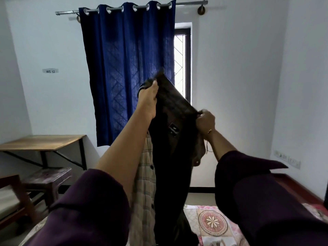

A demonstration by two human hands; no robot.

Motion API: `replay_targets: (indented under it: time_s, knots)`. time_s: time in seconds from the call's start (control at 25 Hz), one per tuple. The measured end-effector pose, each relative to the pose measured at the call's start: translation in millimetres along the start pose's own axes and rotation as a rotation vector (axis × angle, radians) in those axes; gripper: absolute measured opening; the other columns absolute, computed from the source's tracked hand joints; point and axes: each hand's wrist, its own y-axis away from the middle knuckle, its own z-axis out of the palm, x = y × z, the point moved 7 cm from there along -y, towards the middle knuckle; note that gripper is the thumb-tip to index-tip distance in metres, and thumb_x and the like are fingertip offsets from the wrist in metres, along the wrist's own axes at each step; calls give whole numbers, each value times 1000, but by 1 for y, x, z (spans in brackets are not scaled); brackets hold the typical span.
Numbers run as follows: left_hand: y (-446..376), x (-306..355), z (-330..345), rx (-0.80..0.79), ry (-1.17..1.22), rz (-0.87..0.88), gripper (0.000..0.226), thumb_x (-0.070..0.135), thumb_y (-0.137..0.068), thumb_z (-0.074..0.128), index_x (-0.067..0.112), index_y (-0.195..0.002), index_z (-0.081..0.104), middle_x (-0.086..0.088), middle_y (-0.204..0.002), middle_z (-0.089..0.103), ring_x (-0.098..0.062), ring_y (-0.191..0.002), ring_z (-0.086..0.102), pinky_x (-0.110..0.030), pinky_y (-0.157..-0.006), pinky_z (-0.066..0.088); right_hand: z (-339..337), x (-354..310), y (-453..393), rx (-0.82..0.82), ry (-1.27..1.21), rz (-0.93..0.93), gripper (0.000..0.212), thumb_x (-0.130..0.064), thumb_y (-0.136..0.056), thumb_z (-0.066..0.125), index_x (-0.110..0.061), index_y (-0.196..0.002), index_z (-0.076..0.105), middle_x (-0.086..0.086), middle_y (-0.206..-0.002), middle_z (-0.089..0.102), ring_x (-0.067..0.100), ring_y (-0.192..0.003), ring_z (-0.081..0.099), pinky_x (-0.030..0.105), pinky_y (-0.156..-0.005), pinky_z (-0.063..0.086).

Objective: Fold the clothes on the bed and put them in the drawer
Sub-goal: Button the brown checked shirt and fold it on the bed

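A patterned bed is seen at the bottom, a blue curtain above. Dark trousers are held up, pinched by the left hand and right hand.

Both arms raised — left hand higher, right hand lower, fingers curled.

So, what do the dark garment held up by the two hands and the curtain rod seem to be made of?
The dark, almost black garment, gripped at its top edge by the left hand and right hand, looks like thick matte woven cloth, perhaps denim; a small sewn label shows. The grey curtain rod looks like metal, given its dull sheen.
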Motion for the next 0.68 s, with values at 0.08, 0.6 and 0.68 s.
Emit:
replay_targets:
  time_s: [0.08,0.6,0.68]
  knots:
    - [2,9,8,-39,-200,60,64,29,-91,59,13,-145,28,1,-137,48,-12,-120,50,-30,-104,39,-25,-19,-25,114,-52,-38,29,2,-92,36,5,-115,53,24,-118,57,34,-110,52,27,-81,37]
    - [29,-57,40,-508,-733,9,17,20,-95,53,10,-108,55,-2,-95,63,-9,-86,60,-16,-74,50,-39,-91,-22,-55,-8,-530,23,1,-96,35,2,-105,56,15,-93,60,19,-84,51,14,-63,35]
    - [28,-60,34,-392,-724,40,15,15,-97,48,5,-103,57,-7,-87,60,-13,-79,57,-23,-71,49,-46,-74,-21,-137,39,-449,17,-5,-96,41,-5,-108,54,5,-76,54,16,-71,49,17,-62,37]
